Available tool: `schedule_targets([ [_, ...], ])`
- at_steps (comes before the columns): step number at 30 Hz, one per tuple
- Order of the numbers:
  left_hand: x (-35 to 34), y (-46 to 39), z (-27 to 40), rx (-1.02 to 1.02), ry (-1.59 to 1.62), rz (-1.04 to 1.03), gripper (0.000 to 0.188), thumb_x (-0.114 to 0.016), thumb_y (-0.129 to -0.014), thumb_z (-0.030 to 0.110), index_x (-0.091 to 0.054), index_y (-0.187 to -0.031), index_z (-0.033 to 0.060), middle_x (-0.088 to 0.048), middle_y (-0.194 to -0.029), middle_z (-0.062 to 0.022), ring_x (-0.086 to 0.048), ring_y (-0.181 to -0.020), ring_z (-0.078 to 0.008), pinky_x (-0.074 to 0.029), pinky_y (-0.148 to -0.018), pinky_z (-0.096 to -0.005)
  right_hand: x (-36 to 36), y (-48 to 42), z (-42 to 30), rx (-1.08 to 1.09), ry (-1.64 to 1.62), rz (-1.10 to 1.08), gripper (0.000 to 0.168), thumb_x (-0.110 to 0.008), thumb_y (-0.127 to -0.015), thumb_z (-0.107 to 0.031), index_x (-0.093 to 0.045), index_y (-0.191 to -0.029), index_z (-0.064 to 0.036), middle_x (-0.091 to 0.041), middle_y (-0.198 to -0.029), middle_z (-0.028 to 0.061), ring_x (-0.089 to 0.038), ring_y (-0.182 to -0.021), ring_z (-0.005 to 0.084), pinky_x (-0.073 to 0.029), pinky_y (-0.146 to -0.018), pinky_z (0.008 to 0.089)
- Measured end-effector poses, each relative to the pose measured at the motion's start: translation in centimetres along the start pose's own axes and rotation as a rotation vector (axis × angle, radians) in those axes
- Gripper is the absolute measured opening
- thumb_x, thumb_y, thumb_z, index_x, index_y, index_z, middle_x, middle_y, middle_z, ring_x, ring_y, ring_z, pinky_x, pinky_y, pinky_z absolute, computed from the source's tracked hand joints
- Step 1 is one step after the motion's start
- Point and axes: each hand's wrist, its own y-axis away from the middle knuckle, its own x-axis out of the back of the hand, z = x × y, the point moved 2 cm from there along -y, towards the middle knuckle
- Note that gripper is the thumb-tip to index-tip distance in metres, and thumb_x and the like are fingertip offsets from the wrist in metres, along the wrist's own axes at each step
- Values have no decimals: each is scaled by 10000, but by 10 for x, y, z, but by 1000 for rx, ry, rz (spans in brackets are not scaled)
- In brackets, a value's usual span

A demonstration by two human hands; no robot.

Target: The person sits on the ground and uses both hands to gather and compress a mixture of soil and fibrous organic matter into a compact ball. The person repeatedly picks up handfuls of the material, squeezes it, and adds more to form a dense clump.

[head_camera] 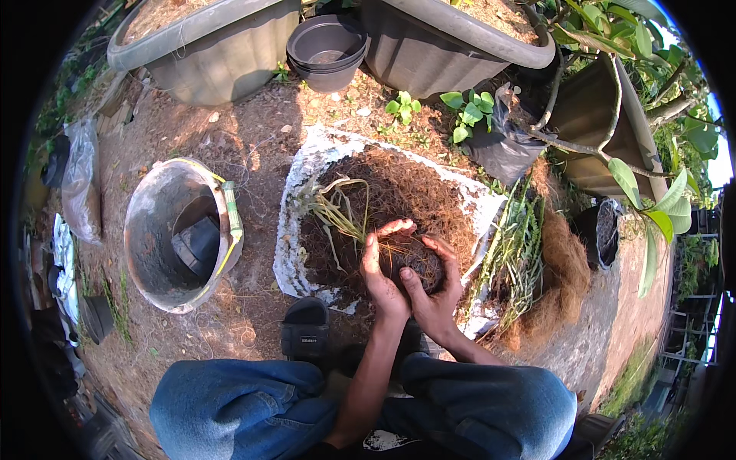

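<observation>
My left hand (384, 282) and my right hand (436, 299) cup a dark, rounded root ball of soil (426, 265) between them. Their wrists are close together, and soil coats the fingers. A plant's long, limp yellow-green leaves (339, 211) reach left from the ball; where they join it is partly hidden by my left fingers. Beneath is a worn white plastic sack (296, 230), spread on the ground under a heap of brown coconut fibre and dark soil (420, 181).
To the left stands a bucket (141, 247) with a black pot (198, 244) inside. Uprooted green plants (512, 259) and a coconut-fibre clump (566, 276) lie right. Large planters (224, 63) and stacked black pots (328, 69) line the back. A branch (581, 148) juts in from the right.
</observation>
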Motion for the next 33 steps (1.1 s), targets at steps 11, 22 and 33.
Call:
schedule_targets([
  [11,5,0,-3,14,251,-68,397,-399,-916,313,-583,-1059,-8,-640,-1067,-154,-601,-1061,-284,-452,-972,-412,-1,-4,-1,117,-325,-69,524,-595,-947,-259,-456,-1335,64,-495,-1326,242,-501,-1236,331,-383,-1042,406],
  [22,13,-3,-13,20,112,-33,401,-378,-907,273,-596,-983,-54,-663,-1050,-206,-625,-1003,-284,-462,-959,-409,-1,-1,7,-50,-168,-55,326,-493,-983,-137,-539,-1250,45,-547,-1295,207,-518,-1230,311,-374,-1049,409],
  [33,10,-9,-11,98,63,-63,456,-372,-987,420,-511,-1224,56,-615,-1206,-144,-579,-1110,-229,-432,-994,-367,-5,-12,22,-433,-472,1,312,-587,-969,-137,-565,-1232,29,-606,-1184,96,-546,-1120,168,-423,-970,295],
])
